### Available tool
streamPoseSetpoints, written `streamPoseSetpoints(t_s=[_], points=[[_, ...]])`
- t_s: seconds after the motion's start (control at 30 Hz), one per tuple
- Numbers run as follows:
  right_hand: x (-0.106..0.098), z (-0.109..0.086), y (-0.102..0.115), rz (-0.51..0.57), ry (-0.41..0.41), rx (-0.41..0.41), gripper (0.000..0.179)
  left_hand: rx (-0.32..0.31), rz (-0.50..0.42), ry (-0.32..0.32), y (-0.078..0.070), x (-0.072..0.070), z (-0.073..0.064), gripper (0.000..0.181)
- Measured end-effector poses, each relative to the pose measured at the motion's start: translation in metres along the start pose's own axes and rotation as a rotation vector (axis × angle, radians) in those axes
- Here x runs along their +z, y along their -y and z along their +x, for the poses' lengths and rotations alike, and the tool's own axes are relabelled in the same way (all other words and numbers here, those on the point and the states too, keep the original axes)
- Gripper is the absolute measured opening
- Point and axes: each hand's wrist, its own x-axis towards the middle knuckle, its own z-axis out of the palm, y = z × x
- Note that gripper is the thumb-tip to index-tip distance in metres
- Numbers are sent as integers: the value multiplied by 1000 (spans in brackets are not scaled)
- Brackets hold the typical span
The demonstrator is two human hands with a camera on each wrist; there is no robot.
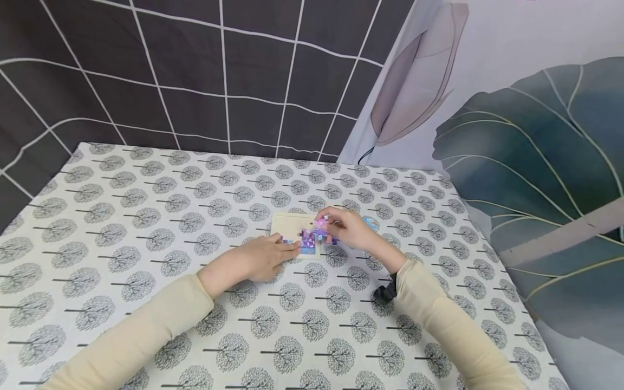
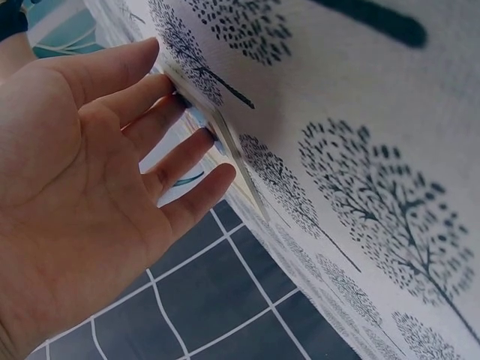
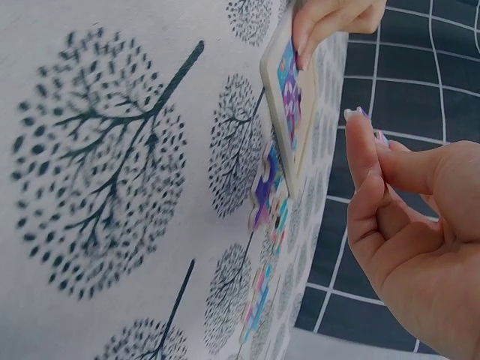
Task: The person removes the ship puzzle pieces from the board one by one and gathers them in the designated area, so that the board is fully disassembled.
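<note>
A pale jigsaw puzzle tray (image 1: 284,221) lies on the table, with purple and blue pieces (image 3: 289,90) set along its near side. My left hand (image 1: 260,258) rests at the tray's left and near edge, fingers extended, fingertips on the frame and the pieces. Over the tray's right side, my right hand (image 1: 352,229) pinches a pink and purple puzzle piece (image 1: 322,224) between thumb and forefinger. In the right wrist view only a thin edge of that piece (image 3: 381,138) shows past the fingertips, raised above the tray.
Loose puzzle pieces (image 3: 264,187) lie beside the tray's right edge, one overlapping the frame in that view. A blue piece (image 1: 371,222) sits farther right, beyond my right hand. The tree-print cloth (image 1: 161,238) covers the table, and a dark grid curtain (image 1: 195,70) hangs behind.
</note>
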Motion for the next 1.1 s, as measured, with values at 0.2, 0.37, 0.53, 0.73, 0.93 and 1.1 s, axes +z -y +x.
streamPoseSetpoints(t_s=[0.2, 0.37, 0.53, 0.73, 0.93, 1.1], points=[[-3, -8, -2, -9, -11, 38, 27, 5, -7, 5, 0, 0, 0, 51], [-5, -16, -3, -27, -20, 66, 29, 14, -17, -3, 0, -1, -2, 50], [-7, -21, -9, -27, -19, 76, 30, 23, -30, -20, 0, -2, -4, 50], [-10, -26, -14, -14, -35, 99, 29, 26, -50, -22, -1, -2, -4, 50], [-12, -31, -19, -16, -55, 111, 27, 22, -47, -16, -1, -3, -4, 49], [-13, -37, -23, -29, -65, 123, 29, 28, -47, -16, 0, -3, -3, 49]])
